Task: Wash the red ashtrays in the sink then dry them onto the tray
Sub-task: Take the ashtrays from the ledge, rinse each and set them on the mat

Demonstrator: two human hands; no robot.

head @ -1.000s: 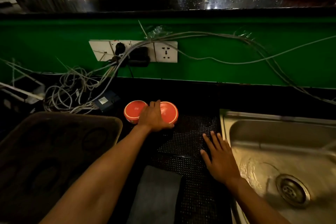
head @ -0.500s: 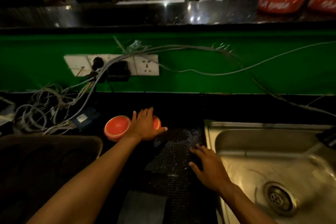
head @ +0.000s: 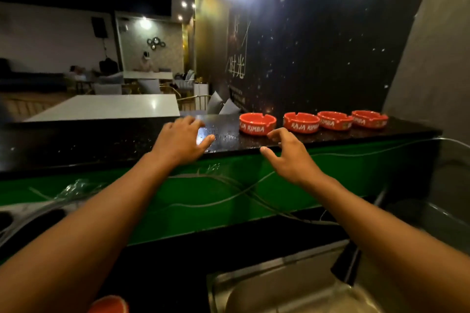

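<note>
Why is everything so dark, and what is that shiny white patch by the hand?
Head view: the room is dim, lit by small ceiling spots. The white patch is lamp glare on the wet black counter beside the left hand. The red ashtrays stay readable. The wide lens bends the edges, and the sink is murky.

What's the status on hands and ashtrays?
Left hand and right hand open, empty, over the bar counter. Four red ashtrays in a row, untouched. Nothing in the way.
</note>
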